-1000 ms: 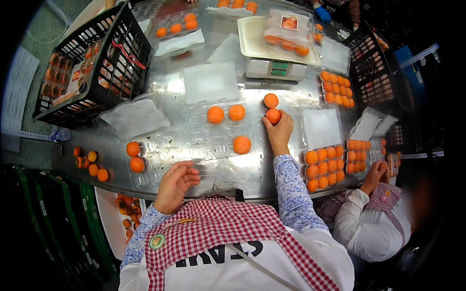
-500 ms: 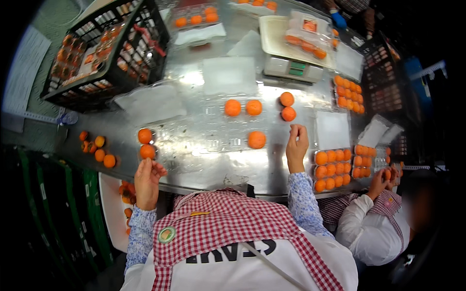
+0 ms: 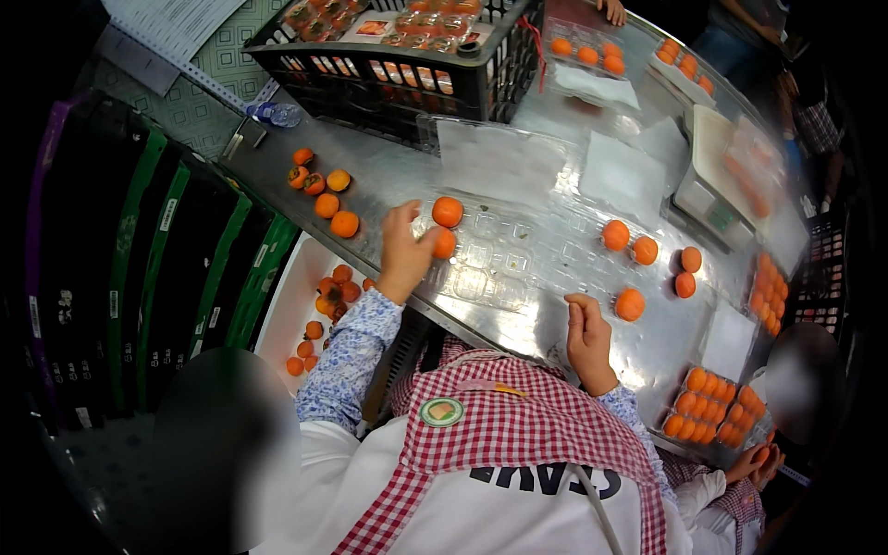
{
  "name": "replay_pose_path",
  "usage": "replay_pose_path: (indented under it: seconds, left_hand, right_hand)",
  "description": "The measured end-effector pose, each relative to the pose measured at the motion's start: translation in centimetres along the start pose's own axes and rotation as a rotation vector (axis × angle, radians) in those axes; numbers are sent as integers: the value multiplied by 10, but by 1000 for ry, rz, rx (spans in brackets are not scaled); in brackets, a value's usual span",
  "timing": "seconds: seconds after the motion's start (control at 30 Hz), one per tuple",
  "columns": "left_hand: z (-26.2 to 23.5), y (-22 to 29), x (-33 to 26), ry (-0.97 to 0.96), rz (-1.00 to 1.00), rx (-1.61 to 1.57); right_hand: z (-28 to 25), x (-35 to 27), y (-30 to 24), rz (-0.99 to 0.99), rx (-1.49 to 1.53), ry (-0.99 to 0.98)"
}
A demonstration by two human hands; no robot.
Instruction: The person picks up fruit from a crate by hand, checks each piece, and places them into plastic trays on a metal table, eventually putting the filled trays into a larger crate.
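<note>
My left hand (image 3: pixel 404 254) is at the near left of the metal table, its fingers apart and its thumb against or close beside an orange persimmon (image 3: pixel 443 244). Just beyond that fruit sits another persimmon (image 3: pixel 448 212), both at the left end of a clear plastic tray (image 3: pixel 500 250) with moulded cups. My right hand (image 3: pixel 590 344) hovers near the front edge with fingers curled together and nothing visible in them. Past it lie a single persimmon (image 3: pixel 630 304), a pair in the tray area (image 3: pixel 616 235), and two more persimmons (image 3: pixel 685 284) farther right.
Loose persimmons (image 3: pixel 326 205) lie at the table's left end, above a white bin (image 3: pixel 287 264) of more fruit. A black crate (image 3: pixel 388 88) stands behind. Rightward are a scale (image 3: pixel 708 203), filled trays (image 3: pixel 700 407) and a co-worker's hands (image 3: pixel 754 465). Green-edged black crates (image 3: pixel 176 240) stand left.
My view has swung left, so the table appears shifted right and tilted. My left hand has moved up beside the left-hand pair of persimmons. My right hand is lower, farther from the right-hand pair.
</note>
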State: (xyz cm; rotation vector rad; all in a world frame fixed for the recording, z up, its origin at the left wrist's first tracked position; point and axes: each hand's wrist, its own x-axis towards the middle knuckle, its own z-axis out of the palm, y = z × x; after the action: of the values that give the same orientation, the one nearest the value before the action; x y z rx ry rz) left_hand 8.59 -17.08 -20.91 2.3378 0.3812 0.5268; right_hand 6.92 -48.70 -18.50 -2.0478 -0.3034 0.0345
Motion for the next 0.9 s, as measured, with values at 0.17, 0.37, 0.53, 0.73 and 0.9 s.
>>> replay_pose_path:
  seconds: [0.17, 0.37, 0.53, 0.73, 0.9]
  left_hand:
    - [-5, -5, -13, -253, 124, 155]
    - [-16, -32, -8, -385, 89, 145]
    - [-22, -31, -8, -455, 115, 201]
    - [-9, -33, -15, -392, 157, 246]
    - [-4, -35, -13, -367, 216, 272]
  right_hand:
    - [9, 12, -5, -62, 73, -85]
    - [18, 2, -1, 164, 200, -124]
    - [29, 2, -7, 199, 219, -153]
    - [39, -3, -4, 231, 188, -206]
    - [40, -5, -8, 275, 191, -257]
